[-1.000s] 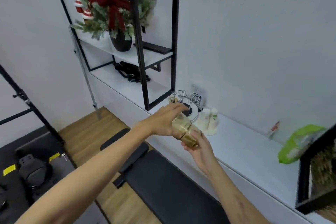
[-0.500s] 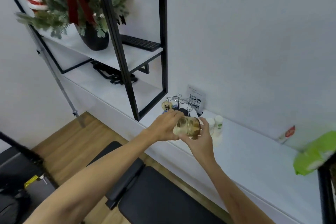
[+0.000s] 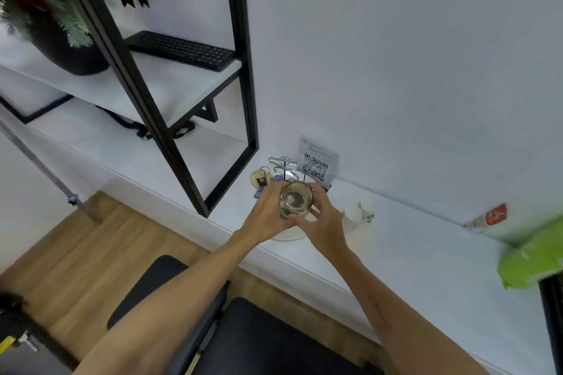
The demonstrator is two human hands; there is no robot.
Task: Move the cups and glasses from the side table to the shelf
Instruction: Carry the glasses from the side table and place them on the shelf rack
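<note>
Over white counter (image 3: 426,268), both hands grip empty glass (image 3: 296,200): left hand (image 3: 268,216), right hand (image 3: 323,221).

Amber-tinted glass (image 3: 296,200), black shelf frame (image 3: 243,70), lime-green bag (image 3: 531,262).

My 2 bare forearms: both extended forward from the lower edge of the head view, converging at centre frame. My left hand (image 3: 265,212): back of hand facing up, wrist nearly straight, fingers curled round the left side of a small clear glass cup with a yellowish tint (image 3: 295,199). My right hand (image 3: 323,219): back of hand toward me, fingers spread and curled round the right and lower side of the same cup, thumb nearest my left hand. The 2 hands touch below the cup.
</note>
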